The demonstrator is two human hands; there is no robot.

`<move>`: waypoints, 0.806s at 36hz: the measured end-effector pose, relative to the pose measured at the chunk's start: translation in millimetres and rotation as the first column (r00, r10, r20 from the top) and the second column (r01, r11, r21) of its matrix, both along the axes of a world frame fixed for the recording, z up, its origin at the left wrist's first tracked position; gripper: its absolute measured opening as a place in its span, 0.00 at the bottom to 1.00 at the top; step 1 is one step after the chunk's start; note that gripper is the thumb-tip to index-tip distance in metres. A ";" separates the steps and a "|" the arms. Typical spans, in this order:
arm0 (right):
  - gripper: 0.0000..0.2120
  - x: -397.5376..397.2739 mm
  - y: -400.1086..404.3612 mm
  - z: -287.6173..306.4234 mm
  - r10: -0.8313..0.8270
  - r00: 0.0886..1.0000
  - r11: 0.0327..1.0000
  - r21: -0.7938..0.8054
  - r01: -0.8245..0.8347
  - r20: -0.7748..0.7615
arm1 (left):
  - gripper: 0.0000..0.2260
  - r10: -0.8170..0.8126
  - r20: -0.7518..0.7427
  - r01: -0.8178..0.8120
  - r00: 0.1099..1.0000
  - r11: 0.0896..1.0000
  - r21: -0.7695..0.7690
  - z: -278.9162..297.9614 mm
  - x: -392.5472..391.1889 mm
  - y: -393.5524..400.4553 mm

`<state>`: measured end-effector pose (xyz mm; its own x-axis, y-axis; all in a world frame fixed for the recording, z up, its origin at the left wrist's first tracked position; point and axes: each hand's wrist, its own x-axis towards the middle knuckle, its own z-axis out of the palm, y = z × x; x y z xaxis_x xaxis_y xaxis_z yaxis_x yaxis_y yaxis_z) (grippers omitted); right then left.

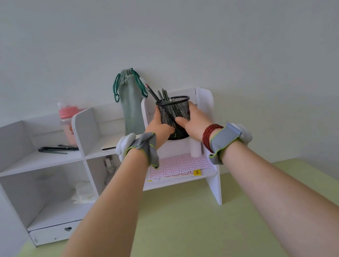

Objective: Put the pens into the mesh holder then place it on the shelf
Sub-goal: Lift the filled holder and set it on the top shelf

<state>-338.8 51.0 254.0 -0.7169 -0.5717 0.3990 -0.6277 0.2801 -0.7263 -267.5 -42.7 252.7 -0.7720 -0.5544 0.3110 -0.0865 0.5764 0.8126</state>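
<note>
A black mesh holder (174, 114) stands upright in the right upper compartment of the white desk shelf (204, 100), its base at the shelf board. Several dark pens (161, 95) stick out of its top, one with a clear cap leaning left. My left hand (159, 126) wraps the holder's left side and my right hand (195, 117) wraps its right side, thumb on the front. Both wrists wear grey straps; the right also has a red bead bracelet.
A green drawstring pouch (131, 103) stands just left of the holder. Further left are a pink bottle (67, 122) and dark pens (57, 148) lying on the upper board. A label sheet (179, 166) lies on the lower board. The shelf sits on a green table (179, 226).
</note>
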 end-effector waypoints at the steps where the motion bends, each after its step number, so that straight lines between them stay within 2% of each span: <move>1: 0.23 -0.1 -0.7 -0.3 -0.004 1.000 1.000 0.006 0.004 -0.001 | 0.37 0.010 0.001 -0.010 1.000 1.000 -0.021 -1.1 -0.7 -0.4; 5: 0.27 -0.2 -3.2 -2.3 -0.018 1.000 0.999 0.037 0.019 -0.017 | 0.33 0.058 0.006 -0.057 0.998 0.991 -0.124 -6.1 -2.5 0.3; 11: 0.25 -2.2 -7.6 -9.1 -0.031 0.999 0.999 0.037 0.031 -0.014 | 0.26 0.156 0.065 -0.135 0.986 0.957 -0.256 -8.9 -11.5 -1.5; 23: 0.21 1.6 -8.2 -12.8 -0.076 0.997 0.994 0.080 0.077 -0.022 | 0.15 0.256 0.092 -0.218 0.962 0.929 -0.298 -13.3 -12.3 -1.2; 29: 0.21 3.2 -8.4 -8.6 -0.092 0.996 0.978 0.189 0.093 -0.013 | 0.13 0.288 0.154 -0.226 0.945 0.917 -0.329 -12.3 -11.5 0.7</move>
